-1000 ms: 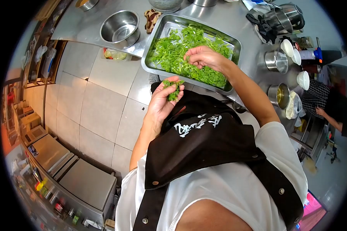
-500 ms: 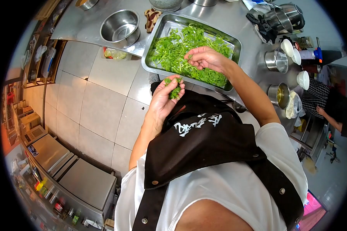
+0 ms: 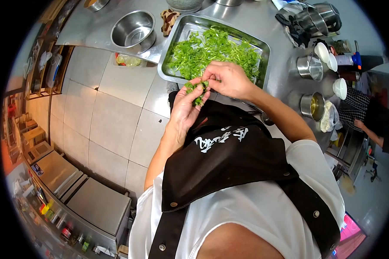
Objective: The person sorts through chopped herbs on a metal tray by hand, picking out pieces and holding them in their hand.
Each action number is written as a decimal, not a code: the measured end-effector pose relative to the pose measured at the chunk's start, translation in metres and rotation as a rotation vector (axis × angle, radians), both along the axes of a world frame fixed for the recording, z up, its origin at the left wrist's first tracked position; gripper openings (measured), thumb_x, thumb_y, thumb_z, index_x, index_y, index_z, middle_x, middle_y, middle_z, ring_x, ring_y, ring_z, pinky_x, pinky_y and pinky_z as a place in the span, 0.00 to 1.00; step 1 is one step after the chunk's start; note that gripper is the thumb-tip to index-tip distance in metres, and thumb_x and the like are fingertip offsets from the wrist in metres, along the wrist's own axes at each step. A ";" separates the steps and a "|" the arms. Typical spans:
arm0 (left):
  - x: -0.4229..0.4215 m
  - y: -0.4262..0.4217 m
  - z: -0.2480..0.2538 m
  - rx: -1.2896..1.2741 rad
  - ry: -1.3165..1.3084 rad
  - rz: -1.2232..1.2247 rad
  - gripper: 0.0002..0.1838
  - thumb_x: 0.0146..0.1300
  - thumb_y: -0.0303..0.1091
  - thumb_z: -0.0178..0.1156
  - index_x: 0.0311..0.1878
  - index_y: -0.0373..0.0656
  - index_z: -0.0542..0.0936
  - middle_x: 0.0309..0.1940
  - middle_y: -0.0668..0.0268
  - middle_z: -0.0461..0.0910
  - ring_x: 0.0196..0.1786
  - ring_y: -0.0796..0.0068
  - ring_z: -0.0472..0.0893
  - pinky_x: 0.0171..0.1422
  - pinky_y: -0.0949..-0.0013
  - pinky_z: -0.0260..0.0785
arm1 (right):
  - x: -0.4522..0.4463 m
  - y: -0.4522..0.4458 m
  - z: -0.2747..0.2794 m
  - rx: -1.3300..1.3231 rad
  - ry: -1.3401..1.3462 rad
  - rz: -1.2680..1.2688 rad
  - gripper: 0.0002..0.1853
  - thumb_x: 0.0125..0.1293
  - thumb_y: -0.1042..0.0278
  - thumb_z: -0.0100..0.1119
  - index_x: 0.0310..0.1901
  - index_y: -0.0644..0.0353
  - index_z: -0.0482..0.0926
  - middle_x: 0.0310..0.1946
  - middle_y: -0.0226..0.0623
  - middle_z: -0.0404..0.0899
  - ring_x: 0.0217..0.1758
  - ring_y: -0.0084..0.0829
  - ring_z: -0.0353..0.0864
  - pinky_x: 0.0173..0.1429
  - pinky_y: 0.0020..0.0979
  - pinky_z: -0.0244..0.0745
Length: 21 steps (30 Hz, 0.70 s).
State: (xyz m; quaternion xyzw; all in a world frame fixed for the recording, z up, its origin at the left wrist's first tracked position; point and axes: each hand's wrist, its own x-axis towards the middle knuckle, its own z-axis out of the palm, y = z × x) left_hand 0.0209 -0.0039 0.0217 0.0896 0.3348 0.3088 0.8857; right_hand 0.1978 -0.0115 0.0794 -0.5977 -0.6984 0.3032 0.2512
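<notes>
A small bunch of green leafy herb (image 3: 198,101), which looks like cilantro, is held in my left hand (image 3: 186,105), just off the near edge of the tray. My right hand (image 3: 231,80) meets it there, its thumb and fingers pinched on the upper part of the same bunch. Beneath and beyond my right hand lies the rectangular metal tray (image 3: 167,56), with chopped-looking cilantro (image 3: 212,47) spread over most of its bottom. Part of the tray's near rim is covered by my hands.
On the steel table (image 3: 95,32) stand a steel bowl (image 3: 134,32) left of the tray and a patterned cloth (image 3: 169,21). Several pots and white bowls (image 3: 339,88) line the right side, near a steel pot of yellowish liquid (image 3: 312,106). Another person (image 3: 371,123) stands at far right.
My right hand has come down and left from above the tray to the bunch in my left hand. My left hand has stayed nearly in place, still holding it.
</notes>
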 end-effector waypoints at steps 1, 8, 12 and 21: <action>0.001 -0.001 0.000 0.011 0.012 0.003 0.16 0.62 0.24 0.58 0.53 0.39 0.73 0.47 0.60 0.77 0.47 0.71 0.79 0.53 0.69 0.75 | -0.002 -0.003 0.003 0.055 -0.062 0.006 0.04 0.51 0.70 0.56 0.30 0.58 0.76 0.29 0.37 0.76 0.35 0.41 0.79 0.38 0.40 0.74; 0.000 -0.006 -0.004 0.046 0.152 -0.019 0.10 0.62 0.25 0.59 0.46 0.43 0.75 0.39 0.67 0.79 0.39 0.76 0.78 0.43 0.74 0.73 | -0.010 -0.020 0.001 0.044 -0.066 -0.060 0.04 0.52 0.70 0.56 0.31 0.56 0.74 0.31 0.36 0.76 0.36 0.42 0.78 0.38 0.41 0.74; -0.004 -0.006 -0.005 -0.026 0.066 -0.018 0.10 0.62 0.24 0.58 0.46 0.41 0.75 0.37 0.64 0.78 0.37 0.74 0.78 0.43 0.74 0.73 | 0.027 -0.011 -0.022 -0.149 0.250 -0.141 0.07 0.56 0.71 0.56 0.37 0.55 0.79 0.28 0.32 0.80 0.31 0.28 0.80 0.38 0.31 0.74; -0.020 -0.009 0.000 -0.092 -0.066 -0.013 0.11 0.61 0.22 0.57 0.47 0.39 0.76 0.39 0.61 0.78 0.40 0.70 0.79 0.45 0.69 0.75 | 0.087 0.030 -0.087 -0.243 0.155 -0.317 0.17 0.57 0.72 0.54 0.49 0.56 0.77 0.37 0.36 0.81 0.41 0.26 0.80 0.44 0.26 0.74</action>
